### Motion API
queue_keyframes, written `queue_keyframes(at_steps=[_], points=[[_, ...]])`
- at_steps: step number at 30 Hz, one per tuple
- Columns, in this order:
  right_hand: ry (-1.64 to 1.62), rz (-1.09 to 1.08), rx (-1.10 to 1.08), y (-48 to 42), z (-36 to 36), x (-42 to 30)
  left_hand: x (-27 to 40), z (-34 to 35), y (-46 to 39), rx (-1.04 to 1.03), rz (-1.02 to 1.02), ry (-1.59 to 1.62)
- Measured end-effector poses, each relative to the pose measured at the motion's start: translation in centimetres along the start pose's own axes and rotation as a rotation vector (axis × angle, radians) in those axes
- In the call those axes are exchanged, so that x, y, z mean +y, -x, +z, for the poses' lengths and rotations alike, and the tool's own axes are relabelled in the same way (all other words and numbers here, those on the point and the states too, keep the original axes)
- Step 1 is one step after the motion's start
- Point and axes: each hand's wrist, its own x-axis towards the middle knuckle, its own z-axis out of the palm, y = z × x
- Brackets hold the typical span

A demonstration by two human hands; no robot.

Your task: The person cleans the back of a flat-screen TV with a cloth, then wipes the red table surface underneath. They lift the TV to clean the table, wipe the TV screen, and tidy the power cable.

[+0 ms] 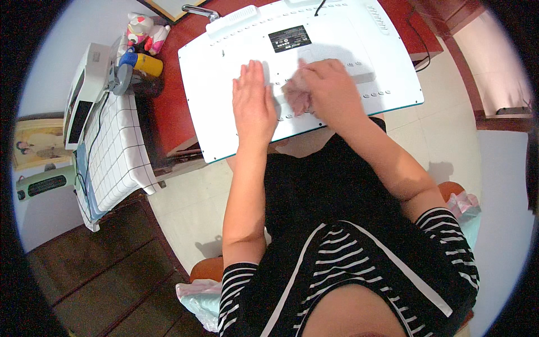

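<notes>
A large white appliance panel (210,92) with screws, small vent slots and a black label (289,38) lies partly on a red table, its near edge over my lap. My left hand (253,99) rests flat on the panel, palm down, with its fingers stretched forward. To its right my right hand (332,90), somewhat blurred, is closed around a crumpled pinkish-grey cloth (300,90) against the panel's surface. A black cable runs from the panel's far edge.
The red table (168,105) holds a yellow-and-blue bottle (145,64) and plush toys (147,33) at the left. Beside it, a white device (82,97) stands on a checked cloth (118,147). A metal handle (200,12) lies near the panel's far left corner.
</notes>
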Motion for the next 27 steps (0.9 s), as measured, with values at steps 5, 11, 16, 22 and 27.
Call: queue_keyframes(at_steps=[5, 11, 16, 22, 27], points=[[-0.031, -0.063, -0.213, -2.6, 1.8, -0.1, 2.2, 0.7, -1.4, -0.073, -0.216, 0.223], [0.123, 0.059, -0.075, -4.4, 1.3, 3.5, 2.1, 0.6, -1.0, -0.049, -0.169, 0.151], [0.020, -0.007, -0.093, -3.9, 4.0, 0.9, 2.6, 1.0, -1.5, -0.097, -0.201, 0.187], [-0.145, -0.055, -0.167, -3.0, 1.0, 3.3, 1.9, 0.8, -1.1, -0.062, -0.157, 0.178], [0.036, 0.180, -0.101, -2.7, -1.0, 9.4, 2.0, 1.4, -1.1, -0.071, 0.017, -0.022]])
